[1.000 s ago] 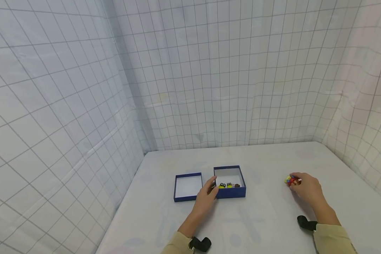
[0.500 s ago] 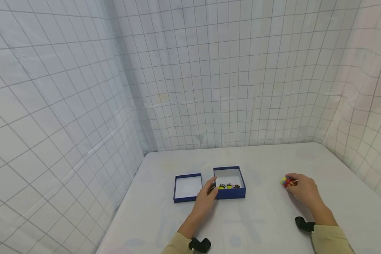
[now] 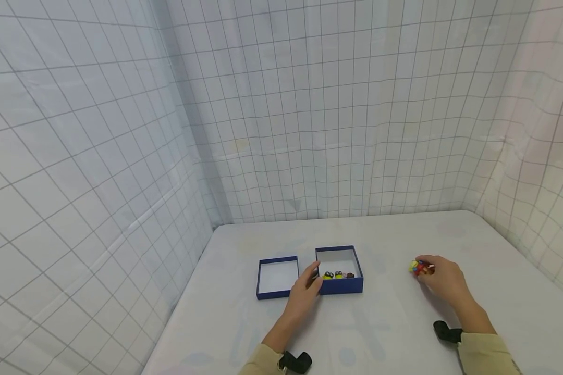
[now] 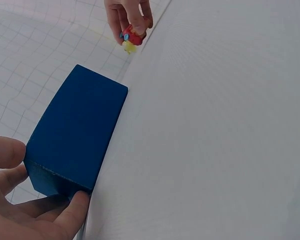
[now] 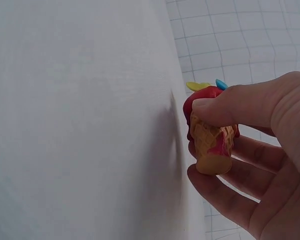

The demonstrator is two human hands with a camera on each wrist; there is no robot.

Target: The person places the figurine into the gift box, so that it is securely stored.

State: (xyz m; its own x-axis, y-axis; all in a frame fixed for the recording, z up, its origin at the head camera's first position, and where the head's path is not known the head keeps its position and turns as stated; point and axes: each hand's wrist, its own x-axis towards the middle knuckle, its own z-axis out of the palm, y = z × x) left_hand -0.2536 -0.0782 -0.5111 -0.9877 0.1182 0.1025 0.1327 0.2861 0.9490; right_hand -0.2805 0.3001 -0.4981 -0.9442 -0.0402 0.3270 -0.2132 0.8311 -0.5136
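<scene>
In the right hand [image 3: 444, 279], pinched between thumb and fingers: one ice-cream-cone toy [image 3: 418, 267], apparently just clear of the bench [image 3: 384, 325]. Probably light, stiff, hard to break; glossy red top [image 5: 208, 93] perhaps slippery, so best taken by the ridged waffle cone [image 5: 212, 142]. Well left, against the near-left corner of one blue box [image 3: 342, 286]: left hand [image 3: 302, 298], fingers spread. Inside, at least two yellow figures [image 3: 328, 275], one brown piece [image 3: 350, 275]. Further left, one shallow blue tray [image 3: 278, 276].

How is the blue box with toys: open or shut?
Open: in the head view, nothing covers the blue box, and small toys show inside.
</scene>
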